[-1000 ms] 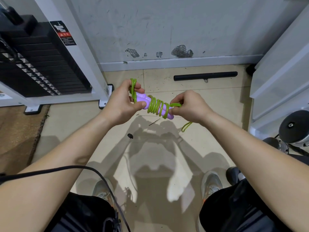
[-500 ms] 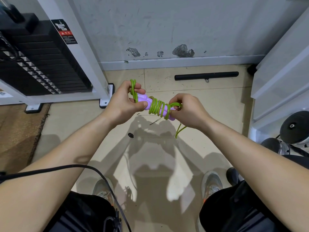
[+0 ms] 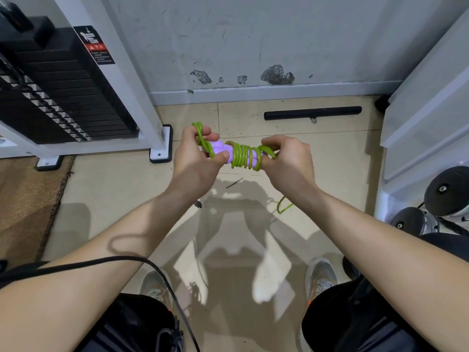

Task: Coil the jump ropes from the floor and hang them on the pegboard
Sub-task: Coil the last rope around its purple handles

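The jump rope (image 3: 242,157) is up off the floor (image 3: 330,153), held at about mid-frame between both hands. Its green cord (image 3: 238,158) is wound in tight turns around the purple handles (image 3: 220,149), which lie side by side as one bundle. My left hand (image 3: 196,161) grips the left end, thumb pressed on the handles and fingers curled round them, with a loop of cord standing up above the knuckles. My right hand (image 3: 289,161) pinches the cord at the right end of the wraps, fingers curled in tight. Below it a loose tail (image 3: 283,207) of cord hangs down near the floor.

I judge the wrapping to be near its end, with the tail left to secure. The risk is plain: the cord looks springy and slick, so if the right-hand pinch eases before the end is tucked, the turns could spring off the handles. The dangling tail could also snag on my shoes (image 3: 321,275), or on the black cable (image 3: 127,259) draped over my left forearm.

Further out, a black bar (image 3: 312,113) lies by the wall, a weight stack (image 3: 58,97) stands to the left and dumbbells (image 3: 446,191) sit at the right edge.

As for containers, no bin or basket shows. The white unit (image 3: 426,110) at right presents only closed panels, and I cannot tell whether it holds anything. The pegboard is not in view.
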